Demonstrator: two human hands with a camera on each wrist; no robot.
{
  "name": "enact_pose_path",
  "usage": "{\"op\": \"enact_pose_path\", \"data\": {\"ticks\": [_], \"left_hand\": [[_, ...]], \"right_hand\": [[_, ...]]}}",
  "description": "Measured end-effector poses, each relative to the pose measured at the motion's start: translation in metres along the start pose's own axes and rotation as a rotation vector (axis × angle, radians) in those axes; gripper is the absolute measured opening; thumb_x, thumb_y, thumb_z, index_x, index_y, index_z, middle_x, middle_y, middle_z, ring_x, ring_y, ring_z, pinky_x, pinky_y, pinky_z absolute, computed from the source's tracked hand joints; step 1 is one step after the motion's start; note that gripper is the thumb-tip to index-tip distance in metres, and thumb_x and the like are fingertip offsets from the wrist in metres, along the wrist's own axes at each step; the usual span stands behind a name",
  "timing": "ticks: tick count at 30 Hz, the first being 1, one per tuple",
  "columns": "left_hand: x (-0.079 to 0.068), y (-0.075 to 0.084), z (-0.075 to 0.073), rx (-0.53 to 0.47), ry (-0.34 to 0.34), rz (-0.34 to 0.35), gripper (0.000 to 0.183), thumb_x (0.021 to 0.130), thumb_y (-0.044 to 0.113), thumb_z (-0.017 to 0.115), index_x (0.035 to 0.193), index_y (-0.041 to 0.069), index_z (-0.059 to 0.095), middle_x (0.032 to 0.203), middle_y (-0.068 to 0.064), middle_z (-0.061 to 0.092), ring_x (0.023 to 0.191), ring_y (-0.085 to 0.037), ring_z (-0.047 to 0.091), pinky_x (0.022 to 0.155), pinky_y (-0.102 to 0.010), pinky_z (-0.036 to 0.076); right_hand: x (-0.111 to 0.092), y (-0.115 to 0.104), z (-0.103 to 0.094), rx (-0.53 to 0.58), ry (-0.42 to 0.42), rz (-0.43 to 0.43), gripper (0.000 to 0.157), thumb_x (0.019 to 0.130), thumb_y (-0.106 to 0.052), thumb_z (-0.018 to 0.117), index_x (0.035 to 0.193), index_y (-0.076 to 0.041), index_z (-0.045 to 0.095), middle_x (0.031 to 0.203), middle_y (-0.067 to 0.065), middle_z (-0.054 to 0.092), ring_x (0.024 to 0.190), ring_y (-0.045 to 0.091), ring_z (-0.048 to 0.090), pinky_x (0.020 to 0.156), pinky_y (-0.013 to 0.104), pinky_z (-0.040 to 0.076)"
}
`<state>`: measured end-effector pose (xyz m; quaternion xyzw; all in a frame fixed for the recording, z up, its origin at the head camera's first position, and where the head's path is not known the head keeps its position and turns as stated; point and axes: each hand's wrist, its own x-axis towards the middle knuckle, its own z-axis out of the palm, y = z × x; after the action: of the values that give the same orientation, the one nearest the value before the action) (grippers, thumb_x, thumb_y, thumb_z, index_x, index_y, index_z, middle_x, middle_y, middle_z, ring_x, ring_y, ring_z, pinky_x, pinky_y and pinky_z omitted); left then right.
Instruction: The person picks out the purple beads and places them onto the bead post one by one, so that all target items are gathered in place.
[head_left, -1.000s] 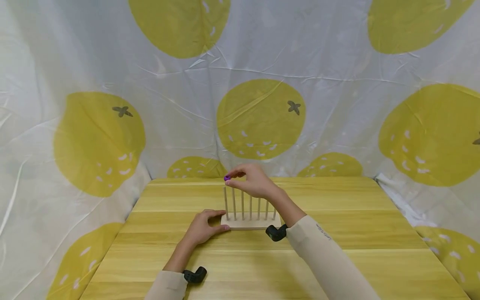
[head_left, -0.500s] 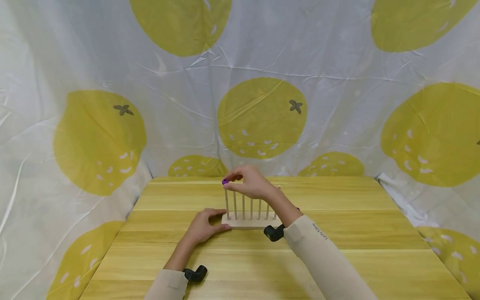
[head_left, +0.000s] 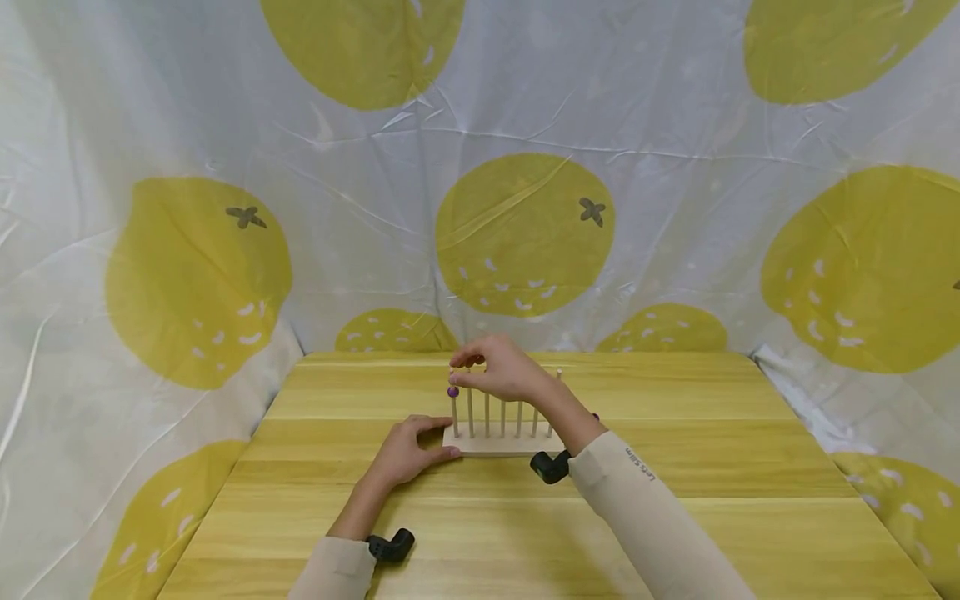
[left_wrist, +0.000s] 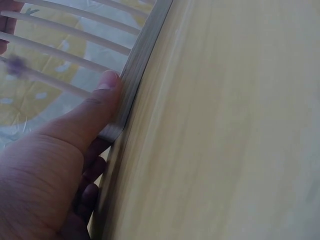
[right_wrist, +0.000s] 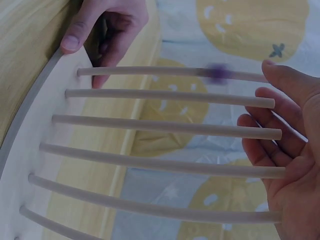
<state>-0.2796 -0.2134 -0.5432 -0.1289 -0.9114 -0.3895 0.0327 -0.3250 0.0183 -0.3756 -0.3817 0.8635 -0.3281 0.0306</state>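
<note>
A purple bead (head_left: 453, 392) is threaded on the leftmost rod of a wooden peg stand (head_left: 495, 446), a little below the rod's top. In both wrist views the bead (right_wrist: 218, 73) is blurred. My right hand (head_left: 501, 367) is around the top of that rod, just above the bead and apart from it. Its fingers are loosely bent and hold nothing. My left hand (head_left: 405, 454) grips the left end of the stand's base, thumb (left_wrist: 102, 95) on the front edge and fingers behind. The other rods bear nothing where they show.
Another purple bead (head_left: 596, 416) peeks out behind my right forearm, mostly hidden. The stand is on a wood-grain table (head_left: 712, 533). A white curtain (head_left: 375, 225) with yellow fruit prints hangs behind and at the sides. Each wrist wears a black camera (head_left: 550, 467).
My right hand lowered the purple bead onto the leftmost rod's tip and let go of it. The bead is now lower on the rod. My left hand has stayed on the base.
</note>
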Motion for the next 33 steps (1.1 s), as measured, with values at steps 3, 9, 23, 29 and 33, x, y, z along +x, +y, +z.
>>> {"op": "enact_pose_path", "data": {"ticks": [3, 9, 23, 29, 33], "left_hand": [[0.002, 0.001, 0.000, -0.003, -0.003, 0.000, 0.057, 0.079, 0.053, 0.086, 0.128, 0.027, 0.074, 0.132, 0.001, 0.071, 0.131, -0.028, 0.060, 0.113, -0.054, 0.046], [0.004, 0.001, 0.001, 0.003, -0.018, 0.008, 0.057, 0.079, 0.053, 0.086, 0.129, 0.027, 0.074, 0.132, 0.003, 0.071, 0.131, -0.027, 0.059, 0.114, -0.053, 0.045], [0.008, 0.004, 0.004, -0.005, -0.017, 0.023, 0.058, 0.079, 0.052, 0.087, 0.130, 0.027, 0.073, 0.131, 0.002, 0.071, 0.129, -0.026, 0.060, 0.113, -0.052, 0.046], [0.004, 0.002, 0.002, 0.009, -0.001, 0.001, 0.058, 0.078, 0.052, 0.087, 0.129, 0.029, 0.073, 0.131, 0.002, 0.070, 0.129, -0.027, 0.060, 0.112, -0.053, 0.046], [0.001, -0.002, 0.001, 0.017, -0.002, -0.003, 0.059, 0.078, 0.055, 0.085, 0.130, 0.030, 0.073, 0.132, 0.002, 0.070, 0.130, -0.027, 0.060, 0.113, -0.052, 0.046]], "right_hand": [[-0.002, 0.001, -0.003, -0.013, 0.001, 0.011, 0.031, 0.098, -0.032, 0.073, 0.121, -0.011, 0.075, 0.117, 0.002, 0.075, 0.112, 0.021, 0.067, 0.106, 0.042, 0.053], [-0.005, 0.004, -0.005, 0.003, 0.005, 0.019, 0.035, 0.098, -0.033, 0.073, 0.123, -0.009, 0.074, 0.119, 0.003, 0.074, 0.114, 0.022, 0.067, 0.105, 0.044, 0.053], [-0.018, 0.011, -0.024, 0.026, 0.070, 0.031, 0.034, 0.096, -0.034, 0.075, 0.124, -0.015, 0.073, 0.119, -0.001, 0.073, 0.108, 0.015, 0.067, 0.100, 0.035, 0.054], [-0.032, 0.010, -0.031, 0.031, 0.091, 0.018, 0.035, 0.096, -0.037, 0.074, 0.124, -0.016, 0.073, 0.120, -0.002, 0.073, 0.111, 0.017, 0.067, 0.102, 0.039, 0.054], [-0.045, 0.009, -0.036, 0.037, 0.119, 0.013, 0.034, 0.096, -0.037, 0.074, 0.125, -0.017, 0.073, 0.121, -0.003, 0.072, 0.113, 0.017, 0.066, 0.103, 0.040, 0.054]]}}
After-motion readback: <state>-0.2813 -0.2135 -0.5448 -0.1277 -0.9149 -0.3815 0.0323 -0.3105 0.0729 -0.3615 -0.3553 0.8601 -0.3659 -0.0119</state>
